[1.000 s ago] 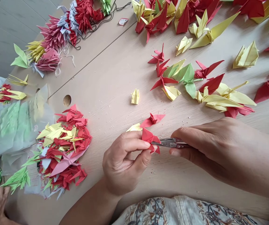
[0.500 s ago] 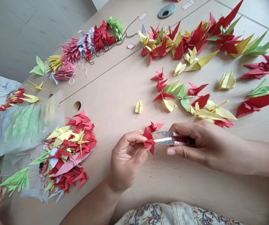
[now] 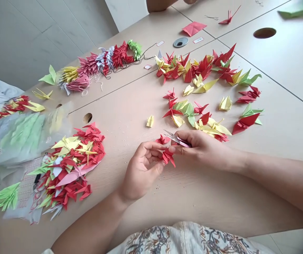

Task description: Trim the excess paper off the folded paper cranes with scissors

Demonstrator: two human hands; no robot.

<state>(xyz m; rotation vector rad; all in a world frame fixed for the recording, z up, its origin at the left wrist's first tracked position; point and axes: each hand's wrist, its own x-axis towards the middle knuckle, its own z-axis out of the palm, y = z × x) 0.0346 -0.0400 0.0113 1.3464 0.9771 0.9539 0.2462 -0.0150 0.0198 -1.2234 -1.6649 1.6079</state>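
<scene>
My left hand (image 3: 142, 173) pinches a small red origami crane (image 3: 168, 158) between thumb and fingers, above the table. My right hand (image 3: 206, 150) is wrapped round a pair of thread snips (image 3: 177, 139), their blades pointing up and left, away from the paper. The right thumb reaches the crane and touches its edge. A further red folded piece (image 3: 163, 139) shows just beyond my left fingertips; whether it is joined to the held crane I cannot tell. Tiny paper scraps lie on the tabletop (image 3: 130, 225) under my hands.
Left of my hands lies a pile of mixed origami cranes (image 3: 74, 169), beside clear plastic bags (image 3: 22, 141). Rows of red, yellow and green cranes (image 3: 193, 68) stretch across the far side. A folded-paper chain (image 3: 106, 60) and a red paper square (image 3: 193, 28) lie farther back.
The snips' blades have come off the crane and now point up and left. My right thumb has moved onto the paper. The camera view has shifted, showing more of the far table.
</scene>
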